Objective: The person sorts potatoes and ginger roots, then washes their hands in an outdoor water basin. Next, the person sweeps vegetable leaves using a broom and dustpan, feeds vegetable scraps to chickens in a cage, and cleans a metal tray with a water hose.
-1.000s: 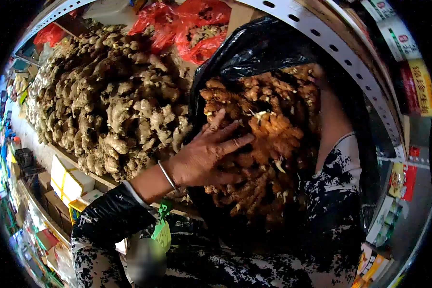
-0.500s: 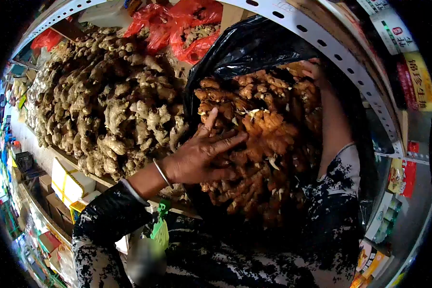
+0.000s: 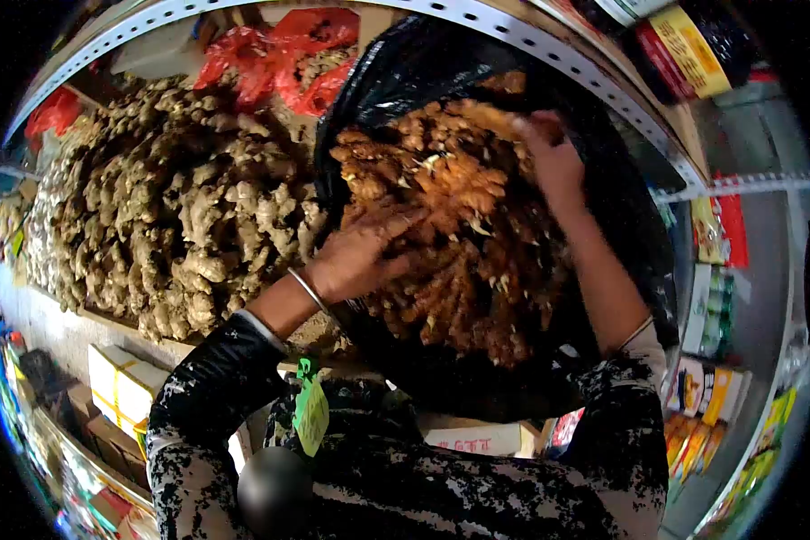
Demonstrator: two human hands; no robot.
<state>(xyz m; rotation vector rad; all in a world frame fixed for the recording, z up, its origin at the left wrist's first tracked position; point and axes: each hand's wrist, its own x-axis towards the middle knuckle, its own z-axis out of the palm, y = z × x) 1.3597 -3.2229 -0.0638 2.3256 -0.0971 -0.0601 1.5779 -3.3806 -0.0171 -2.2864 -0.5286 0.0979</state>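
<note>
Reddish-brown ginger (image 3: 477, 261) fills an open black plastic bag (image 3: 405, 76) with its edges spread around the heap. My left hand (image 3: 360, 256) lies on the left side of this ginger, fingers apart, with a bangle at the wrist. At the upper right of the heap is my right hand (image 3: 549, 148), blurred, its fingers at a piece of ginger; whether it grips the piece cannot be made out. To the left, touching the bag's side, rises a larger pile of pale, dusty ginger (image 3: 189, 216).
Red plastic bags (image 3: 279, 58) lie behind the piles. A perforated metal shelf edge (image 3: 549, 58) arches over the top and right. Packaged goods (image 3: 706, 391) line the right side. A white box with yellow straps (image 3: 121, 387) stands at the lower left. A green bag (image 3: 310, 414) hangs in front.
The view has shifted, and the heaps appear lower and further left. My right hand has come into fuller view over the upper right of the reddish ginger. My left hand stays on the heap.
</note>
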